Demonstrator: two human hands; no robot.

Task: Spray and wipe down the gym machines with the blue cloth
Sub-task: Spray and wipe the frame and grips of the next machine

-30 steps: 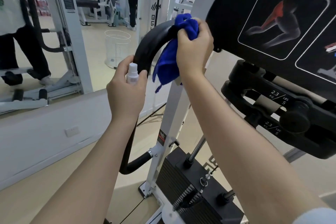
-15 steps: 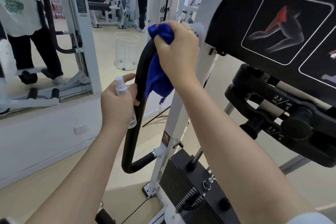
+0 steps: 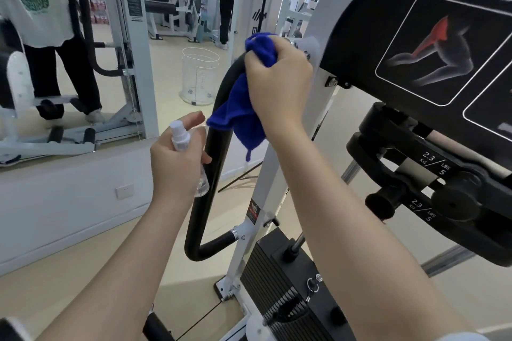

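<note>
My right hand point(image 3: 277, 83) grips the blue cloth point(image 3: 241, 116) against the top of the machine's curved black handle point(image 3: 207, 196). Part of the cloth hangs down below the hand. My left hand point(image 3: 174, 163) holds a small clear spray bottle point(image 3: 184, 147) with a white nozzle just left of the handle's straight part, index finger raised near the nozzle. The handle is fixed to the white frame point(image 3: 266, 202) of a hip abduction machine with a black panel point(image 3: 432, 44).
A black weight stack point(image 3: 288, 285) sits below my right arm, with black add-on weights point(image 3: 443, 188) at the right. A wall mirror point(image 3: 83, 50) at the left reflects a person and the machine. A clear wire bin point(image 3: 199, 77) stands on the floor beyond.
My right hand with the cloth slid along the top curve of the handle, leftward then back right. My left hand with the bottle dropped lower beside the handle.
</note>
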